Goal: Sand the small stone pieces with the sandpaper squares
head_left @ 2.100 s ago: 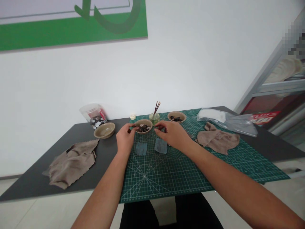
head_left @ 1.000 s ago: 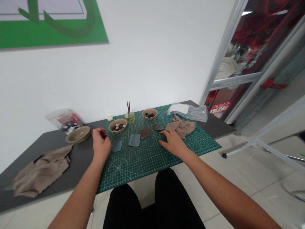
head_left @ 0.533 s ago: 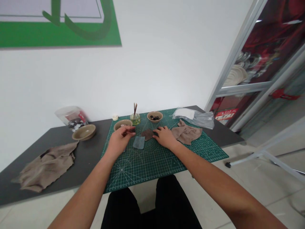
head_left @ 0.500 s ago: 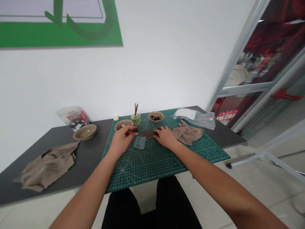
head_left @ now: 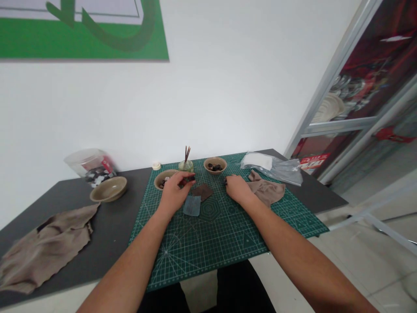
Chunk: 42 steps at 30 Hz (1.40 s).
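My left hand (head_left: 176, 191) pinches a small dark piece (head_left: 191, 178) between thumb and fingers, just right of a tan bowl (head_left: 157, 181) holding small stone-like pieces. Beneath and right of that hand lie a brown square sheet (head_left: 203, 191) and a blue-grey square sheet (head_left: 192, 206), flat on the green cutting mat (head_left: 208, 234). My right hand (head_left: 239, 188) rests low over the mat with its fingers curled in. Something small and dark shows at its fingertips, too small to name. Behind it, a second bowl (head_left: 215, 169) contains several dark pieces.
A glass jar (head_left: 186, 166) with thin sticks stands between the bowls. Right lie a brown cloth (head_left: 269, 192) and a clear plastic bag (head_left: 276, 169). On the left are another cloth (head_left: 52, 248), a shallow bowl (head_left: 109, 190) and a clear tub (head_left: 91, 167). A wall rises behind.
My right hand has moved right, off the brown sheet, and its fingers are curled in more. My left hand keeps its pinch beside the left bowl. The camera view has shifted slightly.
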Tool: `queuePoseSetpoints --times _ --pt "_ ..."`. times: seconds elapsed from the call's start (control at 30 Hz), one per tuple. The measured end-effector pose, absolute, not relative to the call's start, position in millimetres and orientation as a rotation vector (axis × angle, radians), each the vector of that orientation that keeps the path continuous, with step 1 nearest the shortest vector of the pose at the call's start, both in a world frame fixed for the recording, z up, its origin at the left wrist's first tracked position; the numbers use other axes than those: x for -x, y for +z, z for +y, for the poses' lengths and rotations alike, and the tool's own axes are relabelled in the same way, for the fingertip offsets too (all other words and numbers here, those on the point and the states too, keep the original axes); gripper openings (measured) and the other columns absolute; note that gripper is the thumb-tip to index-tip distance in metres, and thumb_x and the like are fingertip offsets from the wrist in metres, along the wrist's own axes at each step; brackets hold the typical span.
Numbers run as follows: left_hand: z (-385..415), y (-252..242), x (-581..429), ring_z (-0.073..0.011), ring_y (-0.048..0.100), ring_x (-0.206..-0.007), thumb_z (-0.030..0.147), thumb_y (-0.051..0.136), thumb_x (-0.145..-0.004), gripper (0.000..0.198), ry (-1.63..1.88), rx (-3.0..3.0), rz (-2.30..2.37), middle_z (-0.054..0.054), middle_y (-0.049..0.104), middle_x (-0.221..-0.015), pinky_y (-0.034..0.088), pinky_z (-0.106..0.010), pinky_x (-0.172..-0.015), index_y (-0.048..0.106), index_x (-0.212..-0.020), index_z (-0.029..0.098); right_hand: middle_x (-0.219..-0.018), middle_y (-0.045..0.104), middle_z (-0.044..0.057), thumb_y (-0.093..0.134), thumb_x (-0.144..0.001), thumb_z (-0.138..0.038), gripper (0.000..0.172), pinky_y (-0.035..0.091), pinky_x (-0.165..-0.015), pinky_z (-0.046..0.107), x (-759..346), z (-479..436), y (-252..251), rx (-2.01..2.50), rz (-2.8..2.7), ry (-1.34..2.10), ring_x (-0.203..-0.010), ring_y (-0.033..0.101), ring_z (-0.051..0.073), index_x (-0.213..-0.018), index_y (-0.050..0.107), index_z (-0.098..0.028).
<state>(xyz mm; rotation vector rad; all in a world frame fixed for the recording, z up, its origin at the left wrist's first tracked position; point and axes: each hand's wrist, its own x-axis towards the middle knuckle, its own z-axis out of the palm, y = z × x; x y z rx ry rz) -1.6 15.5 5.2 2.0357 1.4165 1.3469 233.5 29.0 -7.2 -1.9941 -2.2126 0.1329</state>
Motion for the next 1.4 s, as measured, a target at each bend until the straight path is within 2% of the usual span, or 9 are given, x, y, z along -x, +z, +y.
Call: queuePoseSetpoints --times 0.07,0.17,0.23,0.33,0.47,0.67,0.93,1.27,1.4 --pt "16 2 4 -0.0169 0.062 -0.075 0.028 0.064 -0.079 0.02 1.372 -2.024 1.39 -0.003 0.069 -0.085 0.05 -0.031 -0.073 0.071 -0.097 0.022 -0.1 0.069 0.02 0.046 -0.088 -0.015 0.024 0.045 -0.086 0.037 -233 30 -1 1.984 -2.17 0.138 -0.097 0.064 0.028 -0.095 0.069 -0.01" --pt "15 3 4 -0.0195 0.064 -0.086 0.026 0.062 -0.079 0.018 1.394 -2.012 1.333 -0.004 0.071 -0.091 0.051 -0.034 -0.08 0.073 -0.093 0.023 -0.094 0.071 0.012 0.05 -0.088 -0.026 0.021 0.048 -0.079 0.035 -218 32 12 1.734 -2.01 0.288 -0.089 0.066 0.024 -0.096 0.067 -0.016" --pt "14 5 3 -0.0207 0.064 -0.09 0.025 0.062 -0.078 0.018 1.384 -1.974 1.34 -0.004 0.072 -0.092 0.052 -0.035 -0.083 0.074 -0.092 0.024 -0.086 0.069 0.006 0.052 -0.086 -0.031 0.018 0.051 -0.071 0.032 -198 34 16 1.485 -1.83 0.542 -0.08 0.065 0.02 -0.095 0.062 -0.019" --pt "14 4 3 -0.0198 0.066 -0.08 0.025 0.065 -0.076 0.02 1.41 -1.804 1.372 -0.004 0.073 -0.086 0.054 -0.035 -0.077 0.073 -0.094 0.023 -0.075 0.059 -0.001 0.056 -0.078 -0.034 0.014 0.054 -0.057 0.029 -167 37 13 1.175 -1.545 0.974 -0.067 0.061 0.017 -0.083 0.052 -0.021" --pt "19 1 4 -0.0185 0.065 -0.077 0.024 0.066 -0.075 0.011 1.486 -1.737 1.327 -0.004 0.071 -0.083 0.055 -0.032 -0.072 0.072 -0.084 0.022 -0.07 0.046 -0.004 0.057 -0.072 -0.033 0.017 0.053 -0.063 0.028 -150 42 -1 0.905 -1.401 1.206 -0.067 0.051 0.013 -0.07 0.043 -0.022" --pt "24 -2 1 -0.0152 0.06 -0.071 0.024 0.071 -0.073 0.015 1.523 -1.829 1.35 -0.003 0.065 -0.081 0.052 -0.028 -0.065 0.073 -0.088 0.022 -0.094 0.057 0.001 0.064 -0.071 -0.031 0.022 0.046 -0.073 0.025 -159 52 -8 0.696 -1.33 1.385 -0.079 0.054 0.013 -0.069 0.045 -0.02" --pt "22 2 3 -0.0158 0.061 -0.071 0.021 0.066 -0.075 0.023 1.419 -1.975 1.417 -0.002 0.066 -0.079 0.051 -0.028 -0.068 0.071 -0.098 0.022 -0.072 0.046 -0.004 0.066 -0.072 -0.033 0.023 0.036 -0.061 0.024 -164 53 1 0.696 -1.451 1.336 -0.064 0.043 0.011 -0.074 0.047 -0.021" --pt "-17 12 -3 -0.0137 0.062 -0.068 0.021 0.065 -0.077 0.022 1.55 -1.963 1.607 -0.001 0.067 -0.08 0.051 -0.028 -0.071 0.07 -0.099 0.02 -0.082 0.049 0.0 0.061 -0.077 -0.024 0.015 0.037 -0.073 0.031 -183 12 18 0.724 -1.673 0.817 -0.079 0.047 0.016 -0.07 0.048 -0.02" --pt "-54 10 -32 -0.0119 0.06 -0.065 0.021 0.065 -0.079 0.021 1.728 -1.713 1.504 0.0 0.066 -0.078 0.051 -0.023 -0.064 0.068 -0.099 0.02 -0.084 0.048 0.001 0.06 -0.078 -0.02 0.016 0.037 -0.072 0.031 -196 -16 22 0.683 -1.603 0.747 -0.08 0.047 0.017 -0.071 0.045 -0.021"
